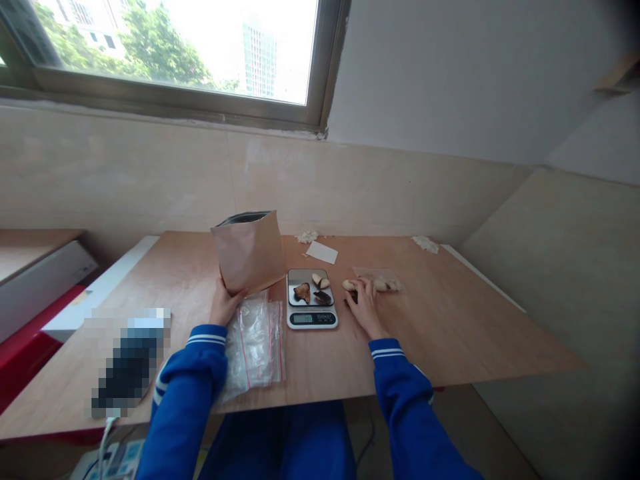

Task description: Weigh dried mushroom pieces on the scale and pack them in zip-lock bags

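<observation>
A brown kraft paper bag (251, 255), its dark mouth gaping, stands tilted at left centre. My left hand (227, 303) grips its lower left corner, just above flat clear zip bags (255, 343) with red seal lines. On a small white digital scale (313, 319) lie several dried-looking pieces, among them a brown piece (302, 292), a dark piece (323, 298) and a pale one (321, 281). To the right of the scale, my right hand (367, 307) bends its fingers around a dark-and-pale piece, largely hidden beneath them. Touching that hand is a clear bag of pale pieces (387, 283).
A white card (322, 252) and crumpled tissue (307, 237) lie behind the scale, with another tissue (425, 244) at the back right. A pixelated dark object (131, 363) with a white cable (105, 440) is at the left. The wooden table (470, 320) meets a tiled wall under a window.
</observation>
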`<state>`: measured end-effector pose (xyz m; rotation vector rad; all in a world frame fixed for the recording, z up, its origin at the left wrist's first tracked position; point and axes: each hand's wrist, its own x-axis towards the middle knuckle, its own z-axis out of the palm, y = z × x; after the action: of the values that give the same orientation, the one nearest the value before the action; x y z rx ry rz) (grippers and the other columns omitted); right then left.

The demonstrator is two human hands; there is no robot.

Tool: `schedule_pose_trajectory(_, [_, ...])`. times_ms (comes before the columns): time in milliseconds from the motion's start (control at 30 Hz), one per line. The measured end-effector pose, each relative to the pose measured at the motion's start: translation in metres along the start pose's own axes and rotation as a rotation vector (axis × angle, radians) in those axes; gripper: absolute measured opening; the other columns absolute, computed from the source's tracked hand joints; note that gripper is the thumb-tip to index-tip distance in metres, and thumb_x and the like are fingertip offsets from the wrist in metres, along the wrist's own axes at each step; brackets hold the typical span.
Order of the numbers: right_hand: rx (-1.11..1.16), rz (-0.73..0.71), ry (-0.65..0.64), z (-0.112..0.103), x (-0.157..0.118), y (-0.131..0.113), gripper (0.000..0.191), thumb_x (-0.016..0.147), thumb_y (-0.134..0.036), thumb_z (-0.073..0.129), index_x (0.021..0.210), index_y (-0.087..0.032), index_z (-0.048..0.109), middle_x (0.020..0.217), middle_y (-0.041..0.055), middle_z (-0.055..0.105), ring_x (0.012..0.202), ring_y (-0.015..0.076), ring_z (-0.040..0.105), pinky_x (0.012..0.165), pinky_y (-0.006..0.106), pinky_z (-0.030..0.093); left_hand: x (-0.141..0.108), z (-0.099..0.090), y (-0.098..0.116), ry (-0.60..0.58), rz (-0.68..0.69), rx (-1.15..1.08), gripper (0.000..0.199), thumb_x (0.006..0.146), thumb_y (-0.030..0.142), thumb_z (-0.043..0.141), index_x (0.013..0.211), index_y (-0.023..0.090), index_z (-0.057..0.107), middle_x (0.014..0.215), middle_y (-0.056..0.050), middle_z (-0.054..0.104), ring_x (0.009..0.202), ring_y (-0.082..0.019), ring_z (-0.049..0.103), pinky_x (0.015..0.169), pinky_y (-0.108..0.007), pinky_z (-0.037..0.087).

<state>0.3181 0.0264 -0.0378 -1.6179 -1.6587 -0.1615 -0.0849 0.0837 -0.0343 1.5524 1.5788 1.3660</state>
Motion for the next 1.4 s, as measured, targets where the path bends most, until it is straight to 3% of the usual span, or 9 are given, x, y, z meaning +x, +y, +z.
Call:
schedule_pose_trajectory(200, [-0.125, 0.003, -0.111, -0.007, -0.026, -0.001, 0.025, 0.087, -0.039, 0.056, 0.103, -0.023, 0.064, 0.117, 0.0134, 0.055, 0.104, 0.0338, 0.051, 0.087, 0.055, 0.044, 0.001, 0.000, -0.005, -0.008, -0.022, 0.056, 0.079, 0.066, 0.049, 0.075, 0.127, 0.013, 0.039, 0.122, -0.017, 0.057, 0.115, -0.035, 0.057, 0.096, -0.048, 0.047])
schedule_pose_trajectory(400, [0.180, 0.023, -0.111, -0.011, -0.029, -0.006, 0.028, 0.093, -0.041, 0.046, 0.092, -0.021, 0.066, 0.093, 0.0096, 0.056, 0.088, 0.0262, 0.059, 0.081, 0.046, 0.051, 0.001, 0.000, -0.006, -0.009, -0.018, 0.068, 0.078, 0.067, 0.048, 0.074, 0.127, 0.013, 0.039, 0.121, -0.018, 0.058, 0.116, -0.036, 0.057, 0.096, -0.049, 0.047])
schedule_pose_trajectory(600, [0.349, 0.089, -0.041, -0.019, 0.014, -0.052, 0.029, 0.090, -0.044, 0.053, 0.099, -0.018, 0.064, 0.095, 0.0095, 0.061, 0.084, 0.0225, 0.060, 0.076, 0.038, 0.052, 0.002, 0.002, -0.011, -0.003, -0.008, 0.056, 0.077, 0.066, 0.048, 0.075, 0.125, 0.013, 0.040, 0.118, -0.017, 0.059, 0.114, -0.036, 0.058, 0.094, -0.050, 0.048])
schedule_pose_trajectory(700, [0.439, 0.041, -0.117, -0.010, 0.046, -0.089, 0.028, 0.090, -0.040, 0.055, 0.106, -0.018, 0.061, 0.096, 0.0074, 0.065, 0.083, 0.0199, 0.062, 0.077, 0.034, 0.051, 0.003, 0.003, -0.014, 0.012, 0.026, 0.021, 0.077, 0.067, 0.047, 0.076, 0.126, 0.015, 0.040, 0.118, -0.017, 0.059, 0.114, -0.036, 0.058, 0.094, -0.050, 0.048])
schedule_pose_trajectory(833, [0.462, -0.087, -0.288, 0.019, 0.077, -0.126, 0.023, 0.092, -0.033, 0.053, 0.108, -0.019, 0.060, 0.103, 0.0074, 0.067, 0.094, 0.0196, 0.064, 0.085, 0.033, 0.049, 0.003, 0.003, -0.015, 0.016, 0.019, 0.006, 0.075, 0.066, 0.047, 0.077, 0.124, 0.016, 0.041, 0.113, -0.014, 0.061, 0.110, -0.036, 0.060, 0.092, -0.052, 0.049])
schedule_pose_trajectory(1033, [0.208, -0.198, -0.492, 0.048, 0.083, -0.135, 0.014, 0.091, -0.027, 0.059, 0.101, -0.019, 0.066, 0.105, 0.0092, 0.071, 0.103, 0.0235, 0.064, 0.095, 0.039, 0.042, 0.001, 0.002, -0.010, 0.012, 0.036, 0.012, 0.070, 0.068, 0.048, 0.076, 0.120, 0.016, 0.043, 0.115, -0.015, 0.060, 0.111, -0.036, 0.060, 0.093, -0.051, 0.048])
schedule_pose_trajectory(1100, [0.186, -0.209, -0.453, 0.046, 0.081, -0.129, 0.017, 0.094, -0.030, 0.054, 0.101, -0.020, 0.066, 0.110, 0.0092, 0.071, 0.109, 0.0245, 0.062, 0.100, 0.042, 0.038, 0.001, 0.002, -0.010, 0.013, 0.030, 0.010, 0.070, 0.068, 0.049, 0.076, 0.121, 0.016, 0.043, 0.114, -0.015, 0.060, 0.110, -0.035, 0.060, 0.091, -0.051, 0.049])
schedule_pose_trajectory(1233, [0.233, -0.141, -0.214, 0.031, 0.072, -0.107, 0.033, 0.101, -0.034, 0.035, 0.109, -0.020, 0.064, 0.123, 0.0108, 0.064, 0.120, 0.0238, 0.055, 0.102, 0.044, 0.037, 0.001, 0.003, -0.013, 0.015, 0.025, -0.002, 0.071, 0.067, 0.048, 0.077, 0.121, 0.017, 0.043, 0.113, -0.015, 0.061, 0.109, -0.035, 0.061, 0.091, -0.051, 0.049])
schedule_pose_trajectory(1400, [0.264, -0.030, 0.077, 0.010, 0.037, -0.066, 0.040, 0.101, -0.034, 0.029, 0.102, -0.018, 0.065, 0.108, 0.0126, 0.062, 0.109, 0.0229, 0.056, 0.098, 0.041, 0.042, 0.002, 0.004, -0.017, 0.031, 0.022, -0.025, 0.072, 0.065, 0.044, 0.079, 0.122, 0.018, 0.043, 0.114, -0.014, 0.061, 0.111, -0.035, 0.060, 0.093, -0.051, 0.048])
